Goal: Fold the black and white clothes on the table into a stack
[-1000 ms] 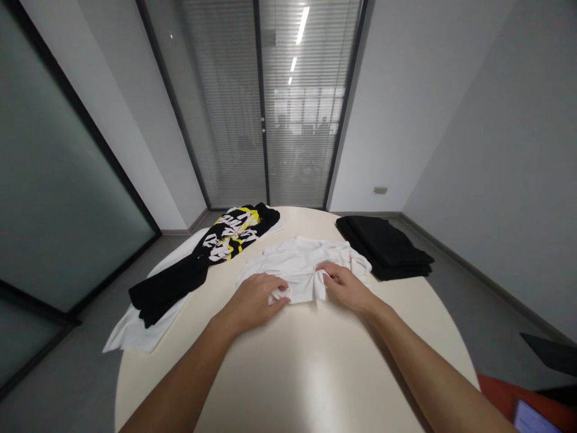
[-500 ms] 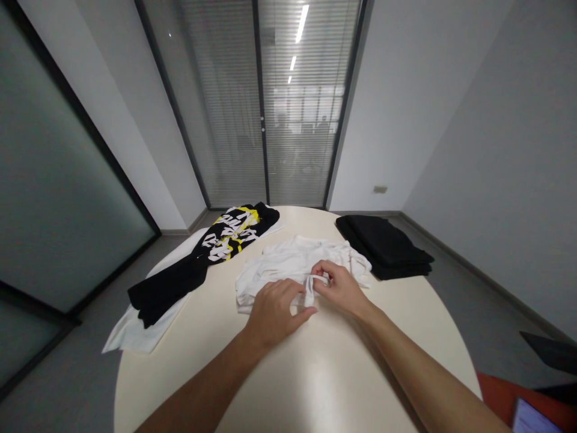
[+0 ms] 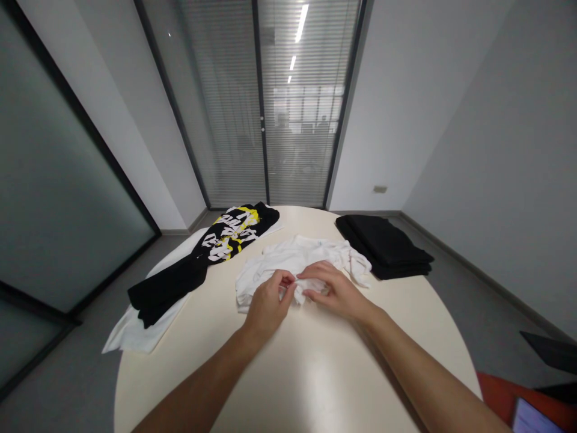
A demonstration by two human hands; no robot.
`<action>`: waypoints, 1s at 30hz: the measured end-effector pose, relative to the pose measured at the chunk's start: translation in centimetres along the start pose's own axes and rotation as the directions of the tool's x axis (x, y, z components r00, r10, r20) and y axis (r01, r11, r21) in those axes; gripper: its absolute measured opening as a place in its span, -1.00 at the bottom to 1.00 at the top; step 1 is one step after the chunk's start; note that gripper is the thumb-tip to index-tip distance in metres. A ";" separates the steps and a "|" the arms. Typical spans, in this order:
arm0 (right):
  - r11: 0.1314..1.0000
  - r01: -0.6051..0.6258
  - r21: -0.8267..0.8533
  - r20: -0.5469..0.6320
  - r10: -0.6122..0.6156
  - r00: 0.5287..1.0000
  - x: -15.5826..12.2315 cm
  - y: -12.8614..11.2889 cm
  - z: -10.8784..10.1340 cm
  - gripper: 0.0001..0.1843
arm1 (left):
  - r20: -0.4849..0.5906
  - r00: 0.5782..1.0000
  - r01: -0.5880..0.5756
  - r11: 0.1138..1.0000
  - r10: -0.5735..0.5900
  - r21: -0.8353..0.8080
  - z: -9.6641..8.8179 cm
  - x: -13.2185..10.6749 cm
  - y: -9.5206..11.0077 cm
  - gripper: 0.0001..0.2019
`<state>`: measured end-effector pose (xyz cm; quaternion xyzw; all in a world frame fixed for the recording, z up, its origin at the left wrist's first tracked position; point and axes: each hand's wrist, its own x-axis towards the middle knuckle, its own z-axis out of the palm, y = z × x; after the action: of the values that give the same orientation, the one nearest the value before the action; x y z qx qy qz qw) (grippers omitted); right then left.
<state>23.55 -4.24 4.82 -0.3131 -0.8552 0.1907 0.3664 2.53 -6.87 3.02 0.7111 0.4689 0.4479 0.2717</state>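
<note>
A crumpled white shirt [image 3: 282, 260] lies in the middle of the round table, its near edge bunched up between my hands. My left hand [image 3: 269, 300] pinches a bit of this cloth between thumb and fingers. Close beside it, my right hand [image 3: 338, 290] rests at the same bunched edge, thumb and fingers parted around the fabric; its fingertips nearly meet those of the left. Part of the shirt is hidden behind both hands.
On the left, a black garment with white and yellow print [image 3: 229, 237] lies over white cloth [image 3: 135, 334] that overhangs the table [image 3: 288, 385]. Folded black clothes [image 3: 383, 243] are stacked at the right edge. A red surface with a lit screen [image 3: 534, 418] shows lower right.
My left fingers have closed into a pinch on the shirt's edge. My right hand has moved slightly left and its pinch has loosened, thumb and fingers now apart.
</note>
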 end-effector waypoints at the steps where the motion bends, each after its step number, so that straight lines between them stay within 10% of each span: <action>1: 1.000 0.001 0.003 0.003 -0.001 1.000 0.1 0.0 0.0 -0.74 | 0.009 1.000 0.007 1.000 -0.006 -0.020 0.0 0.0 0.1 -0.94; 14: 0.965 -0.239 0.107 -0.080 0.248 0.965 -0.1 0.6 0.2 -0.74 | 0.004 0.987 -0.162 0.975 0.163 0.151 -0.1 -0.3 0.3 -0.83; 30: 0.988 -0.126 0.085 -0.026 0.128 0.991 -0.4 0.1 0.1 -0.65 | 0.010 0.971 -0.237 0.958 0.238 0.165 -0.4 -0.1 0.6 -0.84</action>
<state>23.70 -4.42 4.49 -0.3544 -0.8191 0.2441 0.3794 2.40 -7.19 3.65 0.7801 0.4168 0.4404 0.1540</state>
